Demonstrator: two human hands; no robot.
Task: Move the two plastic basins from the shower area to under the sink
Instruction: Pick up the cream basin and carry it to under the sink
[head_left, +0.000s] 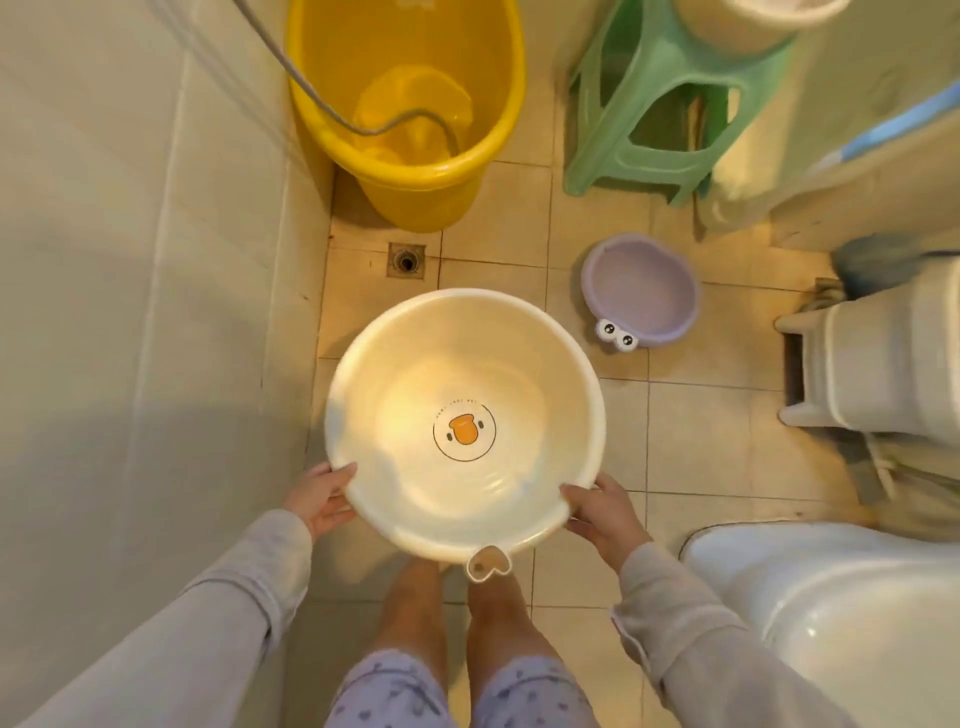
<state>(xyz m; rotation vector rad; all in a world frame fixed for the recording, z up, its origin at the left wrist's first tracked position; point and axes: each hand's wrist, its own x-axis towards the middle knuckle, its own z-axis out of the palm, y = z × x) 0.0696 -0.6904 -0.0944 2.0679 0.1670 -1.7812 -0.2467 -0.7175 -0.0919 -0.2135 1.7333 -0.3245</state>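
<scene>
Single view only, head-mounted wide-angle, nothing to overlap with. Looks almost straight down from standing height at tiled floor (717, 426). Wearer's own sleeves, knees and both hands enter from bottom edge, close to lens. Top of frame faces far end: yellow tub (405, 171) and green stool (670, 104). Wall (130, 260) fills left side, toilet (841, 613) clipped bottom right. Fisheye bend strong at edges.

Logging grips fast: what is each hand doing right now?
Left hand: closed on the white basin rim.
Right hand: closed on the same basin's rim.
</scene>
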